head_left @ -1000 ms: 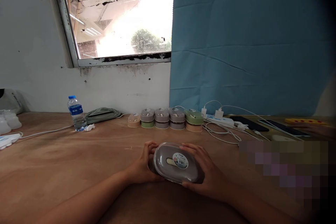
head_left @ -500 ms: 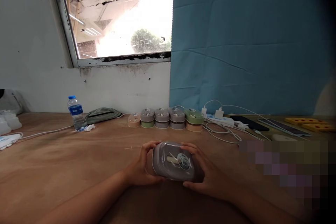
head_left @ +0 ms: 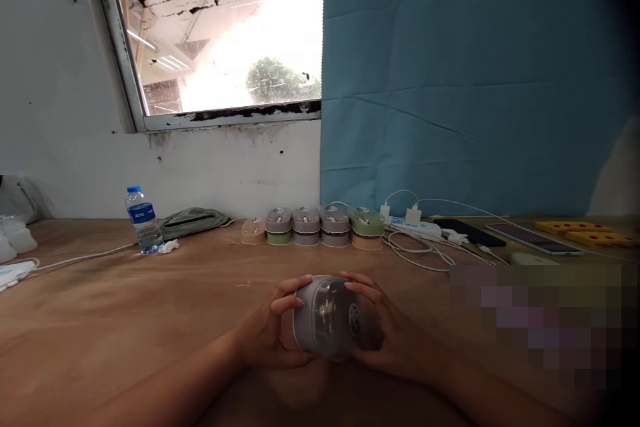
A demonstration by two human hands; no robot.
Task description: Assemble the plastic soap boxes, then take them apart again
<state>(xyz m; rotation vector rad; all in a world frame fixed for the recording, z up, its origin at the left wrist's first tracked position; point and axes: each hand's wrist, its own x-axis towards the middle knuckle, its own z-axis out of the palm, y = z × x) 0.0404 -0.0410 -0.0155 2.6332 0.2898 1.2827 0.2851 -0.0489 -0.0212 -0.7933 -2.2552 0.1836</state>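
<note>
A grey lunch box (head_left: 320,320) with a clear, shiny lid and a round label is held between my two hands above the near part of the table. It is tilted, its lid facing right. My left hand (head_left: 280,323) grips the base side, fingers over the top edge and thumb below. My right hand (head_left: 385,327) wraps round the lid side, its fingers curled over the top. Under the clear lid a pale utensil shows, slightly blurred. The palms hide both ends of the box.
Along the wall stand similar lunch boxes (head_left: 306,227) in grey, green and peach. Left of them are a grey-green pouch (head_left: 195,221), a water bottle (head_left: 143,220) and crumpled tissue (head_left: 169,247). On the right lie a power strip (head_left: 417,228), white cables, phones (head_left: 533,239) and yellow blocks (head_left: 595,233).
Both hands have turned the lunch box so its lid and label face further right and more of the grey base side shows. My left fingers have shifted onto that side.
</note>
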